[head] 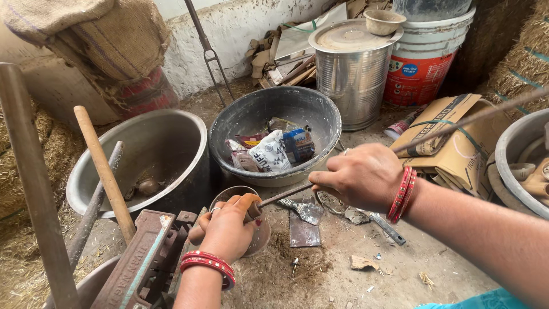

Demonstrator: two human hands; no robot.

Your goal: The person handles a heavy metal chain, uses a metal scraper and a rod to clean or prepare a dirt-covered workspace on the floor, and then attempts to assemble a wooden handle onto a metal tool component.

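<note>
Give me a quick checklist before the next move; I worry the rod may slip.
1. Left hand closed on the rod's wooden handle: ok.
2. Right hand pinching the thin metal rod: ok.
3. Rod free of the grey basin behind it: cannot tell.
4. Small metal cup under the left hand upright: cannot tell, mostly hidden.
5. Ground below free of loose things: not ok, a trowel and a flat plate lie there.

A rough whitewashed wall [229, 34] rises behind the dusty earthen floor [343, 274]; straw bales [523, 63] stand right of it.
</note>
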